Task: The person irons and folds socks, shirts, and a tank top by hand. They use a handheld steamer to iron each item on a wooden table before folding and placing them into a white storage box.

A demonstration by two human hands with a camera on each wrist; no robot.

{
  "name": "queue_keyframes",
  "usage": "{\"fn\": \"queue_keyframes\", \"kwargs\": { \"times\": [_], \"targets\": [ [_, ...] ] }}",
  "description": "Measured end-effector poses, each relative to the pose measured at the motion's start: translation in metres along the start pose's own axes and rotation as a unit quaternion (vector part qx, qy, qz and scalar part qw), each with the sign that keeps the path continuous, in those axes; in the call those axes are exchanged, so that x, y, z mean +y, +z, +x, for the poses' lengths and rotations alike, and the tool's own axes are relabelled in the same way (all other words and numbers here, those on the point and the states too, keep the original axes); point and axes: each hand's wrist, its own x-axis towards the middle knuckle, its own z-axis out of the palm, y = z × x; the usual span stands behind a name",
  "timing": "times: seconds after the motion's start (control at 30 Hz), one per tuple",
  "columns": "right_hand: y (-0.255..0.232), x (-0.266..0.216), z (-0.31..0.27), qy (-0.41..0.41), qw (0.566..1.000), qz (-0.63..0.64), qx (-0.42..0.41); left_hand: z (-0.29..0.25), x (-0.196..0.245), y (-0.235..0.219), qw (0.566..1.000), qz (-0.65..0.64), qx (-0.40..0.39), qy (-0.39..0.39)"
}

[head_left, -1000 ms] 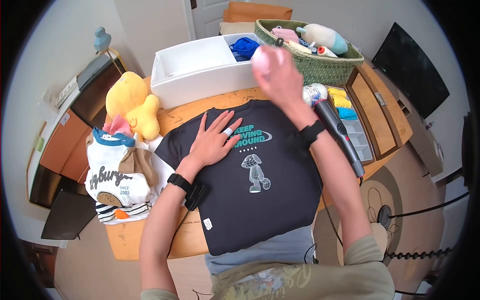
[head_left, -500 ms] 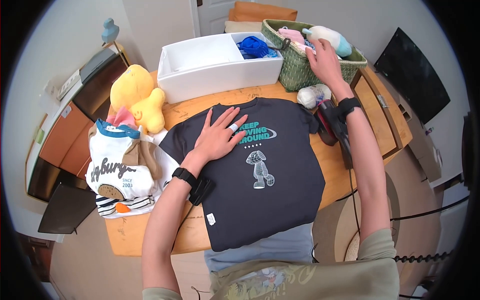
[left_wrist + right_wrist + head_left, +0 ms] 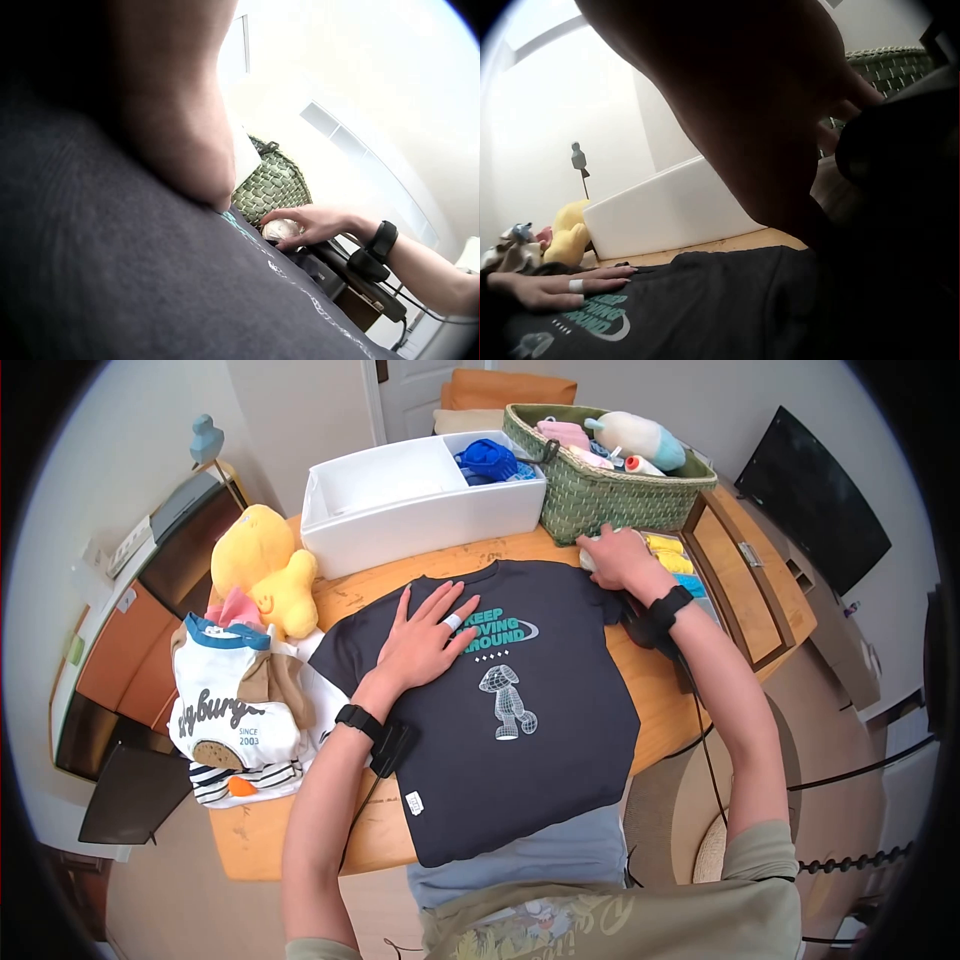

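T-shirt (image 3: 500, 690) under flat left hand (image 3: 425, 640); right hand (image 3: 615, 558) cups white bundle (image 3: 279, 230) beside toy-filled basket (image 3: 610, 495).

Head camera looks down over the table; both wrist cameras skim low across the shirt (image 3: 500, 690).

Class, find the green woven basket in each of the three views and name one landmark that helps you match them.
Head: the green woven basket stands at top centre-right, behind the right hand.
Left wrist: its wall shows mid-frame, just behind the right hand.
Right wrist: only a strip shows, upper right.
Shared landmark: the dark T-shirt.
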Motion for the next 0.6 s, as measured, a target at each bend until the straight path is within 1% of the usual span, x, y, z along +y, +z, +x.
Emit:
{"fn": "queue_keyframes", "kwargs": {
  "times": [0.03, 0.13, 0.17, 0.23, 0.27, 0.3, 0.33, 0.37, 0.47, 0.5, 0.57, 0.6],
  "targets": [
    [0.003, -0.003, 0.004, 0.001, 1.0, -0.001, -0.001, 0.0, 0.0, 0.0, 1.0, 0.002, -0.001, 0.0],
    [0.003, 0.012, 0.001, -0.022, 0.995, 0.078, 0.05, 0.0, 0.0, 0.0, 1.0, 0.002, 0.001, 0.001],
    [-0.002, 0.022, 0.0, -0.011, 0.991, 0.13, 0.034, 0.0, -0.001, 0.002, 1.0, 0.0, 0.007, 0.002],
    [-0.012, 0.051, -0.01, -0.06, 0.964, 0.246, 0.078, -0.001, 0.0, 0.001, 1.0, 0.002, 0.006, 0.001],
    [-0.018, 0.062, -0.015, -0.083, 0.944, 0.303, 0.099, 0.0, 0.0, 0.0, 1.0, 0.002, 0.006, 0.002],
    [-0.035, 0.064, -0.028, -0.03, 0.909, 0.409, 0.076, 0.0, 0.001, 0.0, 1.0, 0.002, 0.006, 0.003],
    [-0.048, 0.065, -0.038, 0.025, 0.859, 0.509, 0.053, 0.0, 0.0, 0.0, 1.0, 0.001, 0.007, 0.006],
    [-0.047, 0.071, -0.039, 0.028, 0.827, 0.558, 0.061, 0.001, -0.001, 0.0, 1.0, -0.001, 0.007, 0.009],
    [-0.033, 0.067, -0.037, -0.02, 0.824, 0.561, 0.067, 0.002, 0.002, 0.0, 1.0, -0.007, 0.001, 0.007],
    [-0.03, 0.061, -0.031, -0.075, 0.867, 0.481, 0.103, 0.002, 0.002, 0.001, 1.0, -0.005, 0.004, 0.006],
    [-0.03, 0.059, -0.029, -0.017, 0.862, 0.501, 0.076, 0.001, 0.0, 0.001, 1.0, 0.002, 0.007, 0.005],
    [-0.039, 0.052, -0.029, 0.01, 0.857, 0.512, 0.061, -0.001, 0.0, -0.001, 1.0, 0.001, 0.005, 0.003]
  ]
}}
